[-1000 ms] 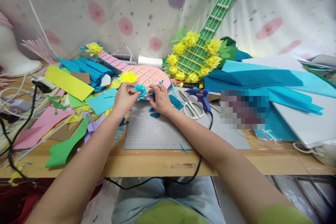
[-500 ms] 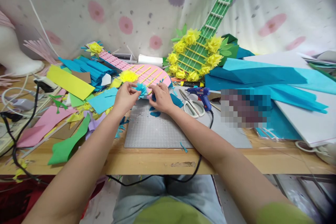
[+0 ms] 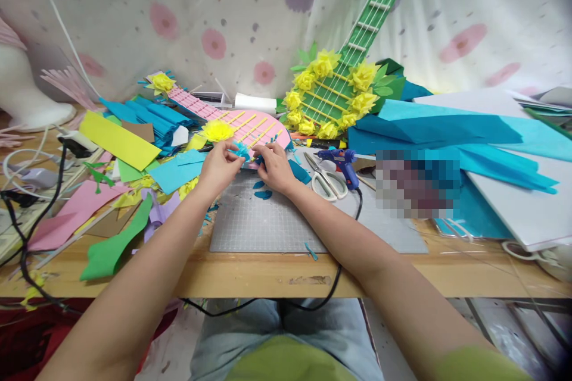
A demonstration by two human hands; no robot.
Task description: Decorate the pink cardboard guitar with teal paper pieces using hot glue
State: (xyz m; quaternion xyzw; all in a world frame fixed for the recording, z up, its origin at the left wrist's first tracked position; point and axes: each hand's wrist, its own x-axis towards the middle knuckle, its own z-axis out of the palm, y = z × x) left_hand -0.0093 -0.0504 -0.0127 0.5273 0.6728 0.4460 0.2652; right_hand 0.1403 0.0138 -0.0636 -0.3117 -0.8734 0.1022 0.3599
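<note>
My left hand (image 3: 220,166) pinches a light blue paper flower (image 3: 242,150) between thumb and fingers. Beside it, my right hand (image 3: 274,166) has its fingers curled together close to the flower; a dark blue bit shows at the fingertips, too small to make out. Both hands are over the near edge of a pink paper instrument (image 3: 268,129) with yellow strips and a yellow flower (image 3: 217,130). Dark blue paper petals (image 3: 263,194) lie on the grey cutting mat (image 3: 263,226) below my hands.
Scissors (image 3: 325,177) and a blue glue gun (image 3: 342,162) with a black cord lie right of my right hand. A green instrument (image 3: 328,98) with yellow flowers leans behind. Coloured paper (image 3: 120,141) covers the left; blue sheets (image 3: 438,131) and white boards lie right.
My left hand has shifted slightly right with the light blue flower, which is now tilted and closer to my right hand. My right hand has barely moved.
</note>
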